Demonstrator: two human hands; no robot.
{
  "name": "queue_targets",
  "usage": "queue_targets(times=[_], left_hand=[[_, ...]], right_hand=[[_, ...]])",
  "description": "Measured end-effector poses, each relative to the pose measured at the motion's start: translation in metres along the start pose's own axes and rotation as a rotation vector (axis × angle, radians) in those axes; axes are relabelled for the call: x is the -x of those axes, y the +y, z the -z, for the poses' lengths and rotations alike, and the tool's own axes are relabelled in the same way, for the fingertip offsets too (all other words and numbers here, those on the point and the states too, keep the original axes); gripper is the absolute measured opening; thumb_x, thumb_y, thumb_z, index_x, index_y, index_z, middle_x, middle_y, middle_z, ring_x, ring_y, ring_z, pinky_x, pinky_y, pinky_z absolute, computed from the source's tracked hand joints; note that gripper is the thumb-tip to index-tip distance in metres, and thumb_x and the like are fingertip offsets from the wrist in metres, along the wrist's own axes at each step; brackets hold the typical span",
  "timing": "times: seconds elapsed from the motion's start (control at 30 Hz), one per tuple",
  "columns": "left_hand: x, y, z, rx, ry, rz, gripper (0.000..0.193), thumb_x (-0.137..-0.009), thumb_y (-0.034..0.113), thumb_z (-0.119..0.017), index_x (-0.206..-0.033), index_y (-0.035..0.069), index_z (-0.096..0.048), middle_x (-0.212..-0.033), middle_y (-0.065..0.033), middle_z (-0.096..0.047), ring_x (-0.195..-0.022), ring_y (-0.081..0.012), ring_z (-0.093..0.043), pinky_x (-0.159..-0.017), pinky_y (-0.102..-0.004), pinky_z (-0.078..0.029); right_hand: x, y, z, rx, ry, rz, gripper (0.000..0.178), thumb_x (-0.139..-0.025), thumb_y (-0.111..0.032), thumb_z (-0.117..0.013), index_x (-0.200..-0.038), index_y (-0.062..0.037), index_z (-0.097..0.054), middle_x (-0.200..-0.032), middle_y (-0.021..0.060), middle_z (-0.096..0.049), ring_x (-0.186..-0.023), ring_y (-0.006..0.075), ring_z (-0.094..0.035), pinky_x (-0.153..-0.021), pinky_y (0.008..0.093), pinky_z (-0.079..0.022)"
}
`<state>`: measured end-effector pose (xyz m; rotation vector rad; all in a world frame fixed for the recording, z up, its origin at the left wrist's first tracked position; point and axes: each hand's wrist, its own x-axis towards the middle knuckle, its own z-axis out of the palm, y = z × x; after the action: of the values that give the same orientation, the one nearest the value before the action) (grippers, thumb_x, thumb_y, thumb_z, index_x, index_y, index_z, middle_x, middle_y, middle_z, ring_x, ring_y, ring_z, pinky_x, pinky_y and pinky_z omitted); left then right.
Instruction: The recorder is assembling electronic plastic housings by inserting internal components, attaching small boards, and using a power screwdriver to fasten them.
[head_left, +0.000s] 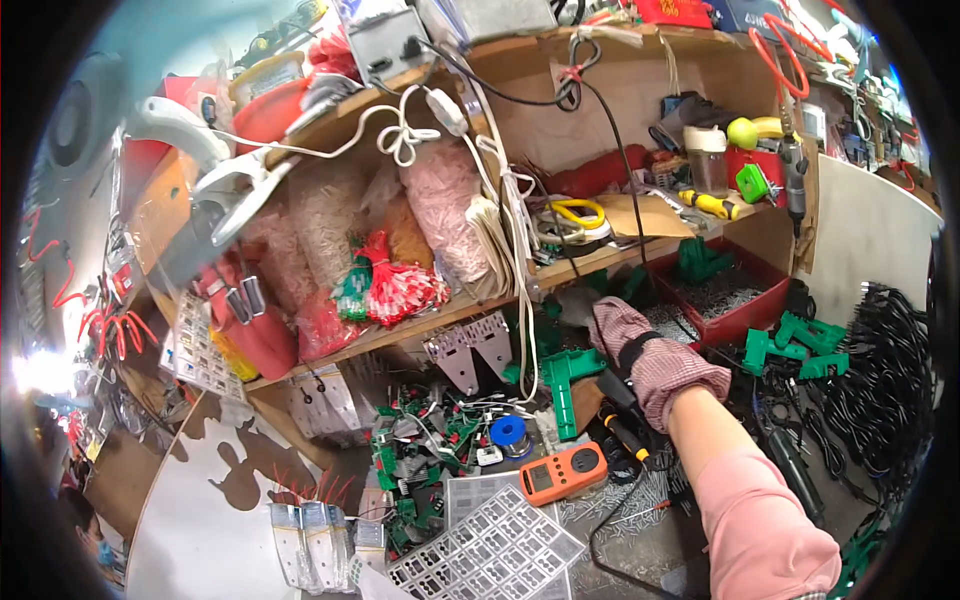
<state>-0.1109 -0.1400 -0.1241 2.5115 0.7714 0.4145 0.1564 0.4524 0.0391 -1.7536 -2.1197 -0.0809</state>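
My right arm, in a pink sleeve, reaches up and forward from the lower right. Pink checked cloth with a black band covers my right hand (618, 325), so its fingers cannot be made out. It is under the shelf edge, beside a red bin (745, 318) of small dark and silvery metal pieces. Just left of the hand lies a green plastic bracket (566, 392). Below my wrist are a yellow-and-black screwdriver (625, 437) and an orange meter (564, 473). Whether the hand holds anything is hidden. My left hand is out of view.
A wooden shelf (400, 325) with bagged parts and hanging cables spans the bench. Loose screws (625, 505), a solder spool (510, 434) and a punched plate (490, 548) lie in front. Black cables (880, 380) are heaped at right; a power screwdriver (795, 185) hangs there.
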Motion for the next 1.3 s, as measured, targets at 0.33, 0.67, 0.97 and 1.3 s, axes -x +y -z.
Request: queue_targets(times=[0.33,0.67,0.97,1.3], left_hand=[[-0.027,0.023,0.056,-0.048,-0.024,0.057,0.061,-0.090,0.034,-0.067,-0.147,0.018,-0.053,-0.138,-0.0175,-0.059,-0.122,-0.0414,-0.058,-0.103,-0.0528,-0.045],[-0.047,0.057,0.085,-0.199,0.049,0.040,0.052,-0.084,0.040,-0.074,-0.125,0.011,-0.059,-0.118,-0.0154,-0.057,-0.108,-0.0358,-0.056,-0.090,-0.0488,-0.044],[-0.032,0.046,0.085,-0.235,0.125,-0.004,0.060,-0.081,0.036,-0.081,-0.130,0.010,-0.058,-0.121,-0.0152,-0.059,-0.106,-0.0377,-0.060,-0.090,-0.0497,-0.047],[-0.031,0.048,0.094,-0.247,-0.007,0.083,0.059,-0.086,0.050,-0.075,-0.129,0.011,-0.062,-0.124,-0.0163,-0.060,-0.109,-0.0376,-0.061,-0.093,-0.0496,-0.049]], right_hand=[[0.068,0.106,0.094,-0.178,0.323,-0.106,0.043,-0.088,-0.029,-0.068,-0.121,-0.0015,-0.065,-0.123,0.0268,-0.064,-0.114,0.0364,-0.065,-0.097,0.0446,-0.053],[0.281,0.172,0.199,-0.597,0.603,-0.410,0.044,-0.079,-0.032,-0.083,-0.102,0.0019,-0.066,-0.088,0.0142,-0.073,-0.078,0.0219,-0.072,-0.073,0.0380,-0.058],[0.329,0.169,0.226,-0.407,0.127,-0.539,0.022,-0.076,-0.022,-0.083,-0.082,-0.0038,-0.072,-0.081,0.0070,-0.071,-0.079,0.0150,-0.065,-0.071,0.0344,-0.053],[0.397,0.112,0.134,0.271,0.016,-0.280,0.025,-0.086,-0.005,-0.052,-0.107,-0.0006,-0.066,-0.107,0.0232,-0.070,-0.104,0.0440,-0.068,-0.089,0.0550,-0.056]])
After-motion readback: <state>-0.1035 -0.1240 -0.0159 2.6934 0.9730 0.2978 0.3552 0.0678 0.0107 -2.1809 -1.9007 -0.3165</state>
